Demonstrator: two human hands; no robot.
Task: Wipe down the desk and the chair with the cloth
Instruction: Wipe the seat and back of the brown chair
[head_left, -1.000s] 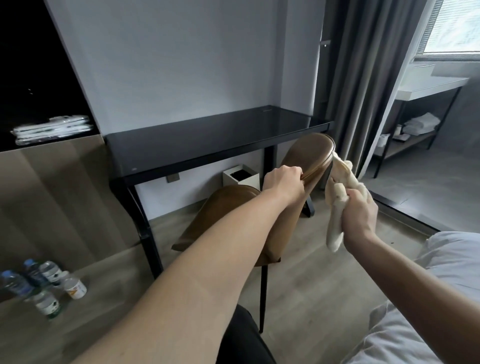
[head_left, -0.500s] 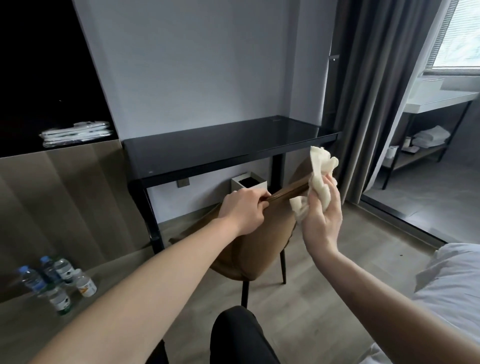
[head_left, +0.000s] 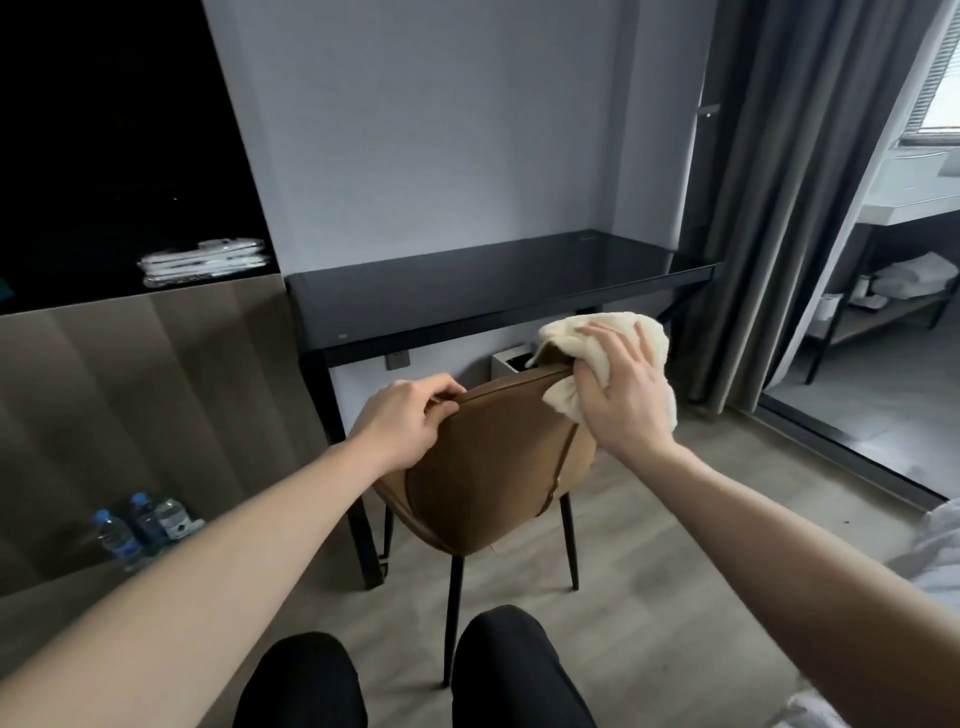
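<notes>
Gripping the top edge of the brown chair (head_left: 483, 457) back, the left hand (head_left: 402, 421) curls its fingers over the rim. At that rim's other end, the right hand (head_left: 621, 389) presses the cream cloth (head_left: 582, 332) down, fingers spread. Beyond the chair stands the black desk (head_left: 467, 291).

We see both forearms bare to the edge of the view, no sleeves, watch or rings on the left hand (head_left: 402, 421) or the right hand (head_left: 621, 395). Our legs (head_left: 511, 675) wear plain black trousers, two dark rounded knees low in the view.
</notes>
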